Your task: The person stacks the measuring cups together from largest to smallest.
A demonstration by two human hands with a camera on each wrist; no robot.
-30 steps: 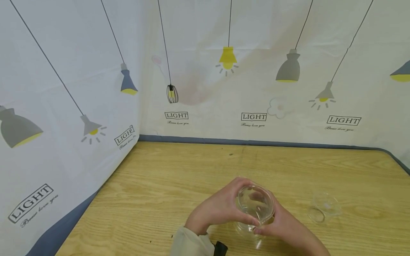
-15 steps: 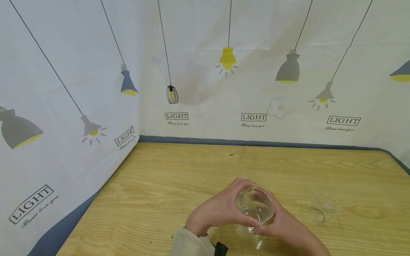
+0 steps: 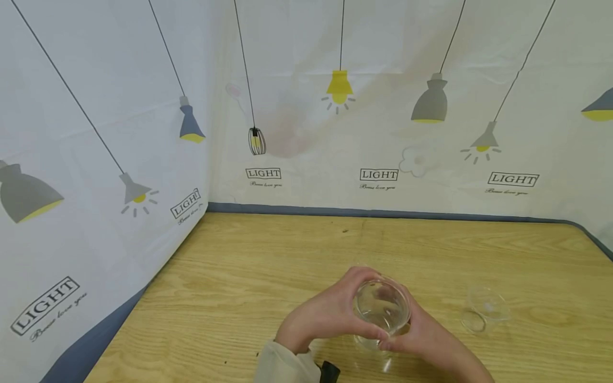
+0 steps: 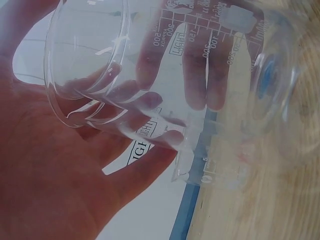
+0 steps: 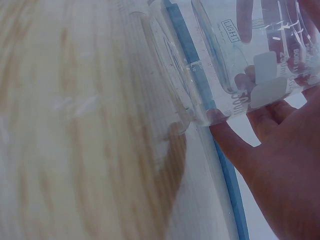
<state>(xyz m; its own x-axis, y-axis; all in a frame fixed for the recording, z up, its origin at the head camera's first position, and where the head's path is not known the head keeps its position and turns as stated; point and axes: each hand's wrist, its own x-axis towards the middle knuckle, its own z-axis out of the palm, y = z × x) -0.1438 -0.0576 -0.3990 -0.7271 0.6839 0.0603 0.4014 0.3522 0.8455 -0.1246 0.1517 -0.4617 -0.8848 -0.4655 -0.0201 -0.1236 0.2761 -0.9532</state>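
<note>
In the head view, my left hand and right hand grip opposite sides of a clear glass beaker, thumbs meeting at the near side. Up close in the left wrist view, overlapping white scales and rims on the beaker glass suggest one beaker nested inside another. Left-hand fingers curl around it. In the right wrist view, the right hand holds the beaker near a 500 ml marking. Whether its base touches the table cannot be told. Another small clear beaker stands apart to the right.
A wood-grain table extends beneath the hands. White cloth panels printed with lamps border it at the back and left, with a blue strip along the bottom. A black item shows by the left sleeve.
</note>
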